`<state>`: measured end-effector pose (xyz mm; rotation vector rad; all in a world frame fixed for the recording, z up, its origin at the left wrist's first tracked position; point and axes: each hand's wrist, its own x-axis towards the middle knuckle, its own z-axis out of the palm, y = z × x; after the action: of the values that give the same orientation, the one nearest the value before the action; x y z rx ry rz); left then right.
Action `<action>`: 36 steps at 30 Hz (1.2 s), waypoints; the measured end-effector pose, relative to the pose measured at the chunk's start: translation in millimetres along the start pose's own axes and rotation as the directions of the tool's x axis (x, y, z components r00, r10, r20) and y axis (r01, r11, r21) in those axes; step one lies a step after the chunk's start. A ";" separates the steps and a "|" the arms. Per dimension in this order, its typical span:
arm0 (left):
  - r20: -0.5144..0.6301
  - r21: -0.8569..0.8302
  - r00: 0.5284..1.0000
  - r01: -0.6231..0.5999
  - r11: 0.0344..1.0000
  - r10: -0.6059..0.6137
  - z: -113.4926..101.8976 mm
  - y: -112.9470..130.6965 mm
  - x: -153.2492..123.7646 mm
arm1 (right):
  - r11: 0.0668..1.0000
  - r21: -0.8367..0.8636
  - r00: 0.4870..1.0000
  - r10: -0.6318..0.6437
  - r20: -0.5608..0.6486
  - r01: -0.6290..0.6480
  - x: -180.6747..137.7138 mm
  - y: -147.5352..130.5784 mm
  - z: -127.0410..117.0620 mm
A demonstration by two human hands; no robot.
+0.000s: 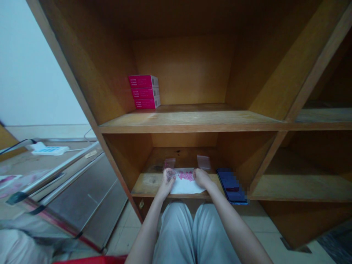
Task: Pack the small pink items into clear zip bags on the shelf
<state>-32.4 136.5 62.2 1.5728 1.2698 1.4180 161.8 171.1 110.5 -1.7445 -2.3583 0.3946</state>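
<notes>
My left hand (pixel 167 180) is closed around a small clear plastic bag (pixel 171 173) at the left edge of a white sheet (pixel 184 186) on the lower shelf (pixel 145 183). A heap of small pink beads (pixel 186 176) lies on the sheet between my hands. My right hand (pixel 201 177) rests at the heap's right side with its fingers curled in a pinch; what they hold is too small to see. Two more small clear bags lie behind, one (pixel 169 162) at the left and one (pixel 204 161) at the right.
A dark phone (pixel 231 185) lies on the shelf right of my right hand. A stack of three pink boxes (pixel 144 91) stands on the upper shelf (pixel 192 123). Metal rails (pixel 55 172) and a white power strip (pixel 49 150) lie on the floor at the left.
</notes>
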 end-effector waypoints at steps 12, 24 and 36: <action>-0.007 0.013 0.998 -0.068 0.998 0.068 0.9 -4.7 2.0 | 0.889 0.337 0.911 -0.173 -0.375 0.308 1.8 -54.6 0.5; -0.018 0.058 0.994 -0.106 0.993 0.108 0.2 2.2 1.2 | 0.855 0.384 0.921 -0.235 -0.311 0.348 3.2 -78.6 19.3; -0.014 -0.025 0.998 -0.057 0.998 0.056 1.7 -2.3 2.2 | 0.856 0.385 0.910 -0.206 -0.359 0.346 -8.1 -37.2 1.0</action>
<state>-31.4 139.4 60.4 1.5964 1.2192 1.4761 130.2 153.0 121.5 -1.1416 -2.0501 0.5206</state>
